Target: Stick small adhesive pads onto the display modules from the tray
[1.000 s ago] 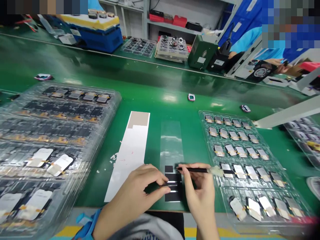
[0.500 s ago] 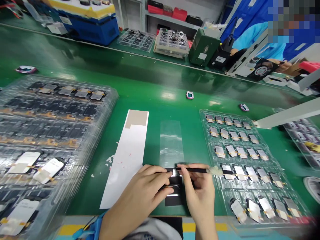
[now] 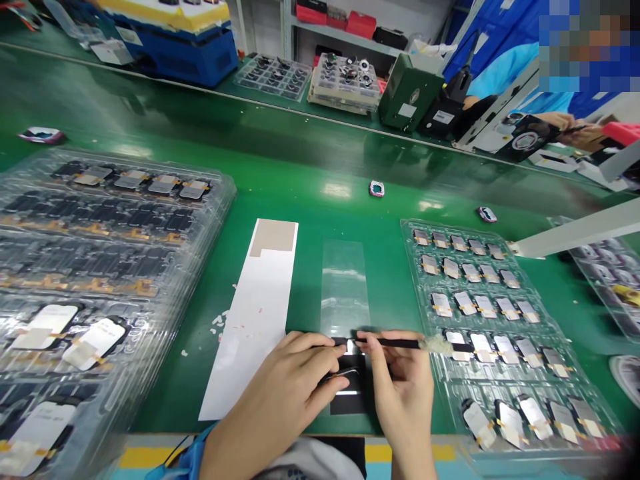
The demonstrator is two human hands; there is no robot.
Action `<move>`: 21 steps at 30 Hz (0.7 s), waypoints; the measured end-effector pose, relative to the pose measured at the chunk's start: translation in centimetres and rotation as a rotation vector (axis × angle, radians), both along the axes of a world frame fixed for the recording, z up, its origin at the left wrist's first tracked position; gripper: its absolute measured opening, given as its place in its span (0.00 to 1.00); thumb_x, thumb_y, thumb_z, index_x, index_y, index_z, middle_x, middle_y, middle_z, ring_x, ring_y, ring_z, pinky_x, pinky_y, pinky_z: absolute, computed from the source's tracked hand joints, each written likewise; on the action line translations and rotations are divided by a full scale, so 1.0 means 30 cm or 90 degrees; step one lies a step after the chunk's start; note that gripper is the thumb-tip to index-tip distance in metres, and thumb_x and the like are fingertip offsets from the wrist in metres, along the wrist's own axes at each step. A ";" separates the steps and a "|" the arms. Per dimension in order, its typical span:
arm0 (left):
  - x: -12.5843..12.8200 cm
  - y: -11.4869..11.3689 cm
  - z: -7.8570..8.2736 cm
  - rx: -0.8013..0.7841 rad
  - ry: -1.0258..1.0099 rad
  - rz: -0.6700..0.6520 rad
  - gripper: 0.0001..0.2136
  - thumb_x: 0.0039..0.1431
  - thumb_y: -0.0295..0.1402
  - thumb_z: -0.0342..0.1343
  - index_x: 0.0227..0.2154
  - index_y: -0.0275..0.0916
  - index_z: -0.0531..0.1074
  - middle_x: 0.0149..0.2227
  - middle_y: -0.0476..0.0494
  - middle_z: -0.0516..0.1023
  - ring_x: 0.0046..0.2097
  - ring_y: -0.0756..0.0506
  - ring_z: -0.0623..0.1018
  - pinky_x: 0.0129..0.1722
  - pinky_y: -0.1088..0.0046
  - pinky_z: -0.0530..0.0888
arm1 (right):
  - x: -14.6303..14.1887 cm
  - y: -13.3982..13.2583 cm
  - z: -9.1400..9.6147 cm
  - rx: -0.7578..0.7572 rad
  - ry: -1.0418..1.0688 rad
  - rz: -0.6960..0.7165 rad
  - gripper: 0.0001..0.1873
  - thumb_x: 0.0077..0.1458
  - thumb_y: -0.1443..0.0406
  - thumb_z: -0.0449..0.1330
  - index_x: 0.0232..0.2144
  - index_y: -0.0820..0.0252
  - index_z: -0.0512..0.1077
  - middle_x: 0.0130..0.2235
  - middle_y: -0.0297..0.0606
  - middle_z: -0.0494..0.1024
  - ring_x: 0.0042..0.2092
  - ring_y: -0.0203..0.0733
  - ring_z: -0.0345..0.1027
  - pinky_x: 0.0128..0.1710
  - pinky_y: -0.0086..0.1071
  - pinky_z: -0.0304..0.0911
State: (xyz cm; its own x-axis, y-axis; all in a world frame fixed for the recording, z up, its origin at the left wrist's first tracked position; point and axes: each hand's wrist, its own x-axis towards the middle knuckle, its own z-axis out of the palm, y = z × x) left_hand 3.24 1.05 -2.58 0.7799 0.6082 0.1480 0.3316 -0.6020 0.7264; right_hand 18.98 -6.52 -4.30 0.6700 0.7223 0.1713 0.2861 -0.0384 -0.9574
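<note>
My left hand (image 3: 285,393) lies over black strips (image 3: 347,400) at the near end of a clear film sheet (image 3: 345,287), its fingertips pinching a thin dark strip (image 3: 340,375). My right hand (image 3: 400,387) grips a black stick with a fluffy white tip (image 3: 395,343), whose dark end sits just above the black strips. The fingers of both hands hide most of those strips. To the left of my left hand lies a long white backing sheet (image 3: 250,340) with a beige patch (image 3: 274,237).
Clear trays of flat components lie on the green bench, a large one at left (image 3: 200,193) and one at right (image 3: 500,267). Small parts (image 3: 377,189) rest beyond them. A co-worker's hands (image 3: 575,130) work at the far right.
The view has drifted, shifting the left tray further left. My left hand has moved up over the black strips, and my right hand has moved slightly right.
</note>
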 end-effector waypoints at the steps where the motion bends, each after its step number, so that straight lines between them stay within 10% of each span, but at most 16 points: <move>1: -0.001 -0.001 -0.001 -0.010 -0.002 0.001 0.08 0.66 0.32 0.56 0.47 0.43 0.72 0.44 0.41 0.81 0.47 0.39 0.78 0.44 0.60 0.76 | -0.001 -0.002 0.004 0.006 0.011 -0.014 0.09 0.57 0.64 0.64 0.38 0.56 0.68 0.36 0.40 0.81 0.36 0.42 0.81 0.34 0.31 0.77; 8: -0.014 0.008 0.012 -0.101 -0.061 0.064 0.04 0.68 0.32 0.53 0.34 0.43 0.68 0.44 0.44 0.79 0.47 0.42 0.77 0.46 0.63 0.75 | -0.009 -0.015 0.028 0.068 0.077 -0.072 0.10 0.58 0.65 0.64 0.39 0.57 0.66 0.34 0.41 0.83 0.33 0.44 0.81 0.33 0.32 0.79; 21: -0.010 0.012 0.026 0.032 0.061 -0.078 0.07 0.71 0.30 0.48 0.46 0.39 0.69 0.49 0.42 0.77 0.52 0.40 0.72 0.47 0.60 0.71 | -0.004 -0.004 -0.014 0.001 0.061 0.021 0.09 0.59 0.63 0.63 0.39 0.57 0.67 0.39 0.44 0.81 0.36 0.44 0.81 0.33 0.33 0.78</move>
State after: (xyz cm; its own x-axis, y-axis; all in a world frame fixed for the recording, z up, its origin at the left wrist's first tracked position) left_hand 2.94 1.40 -1.80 0.8600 0.5012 0.0963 0.3200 -0.6766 0.6631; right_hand 18.85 -6.64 -4.71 0.6593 0.7440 0.1085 0.1936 -0.0284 -0.9807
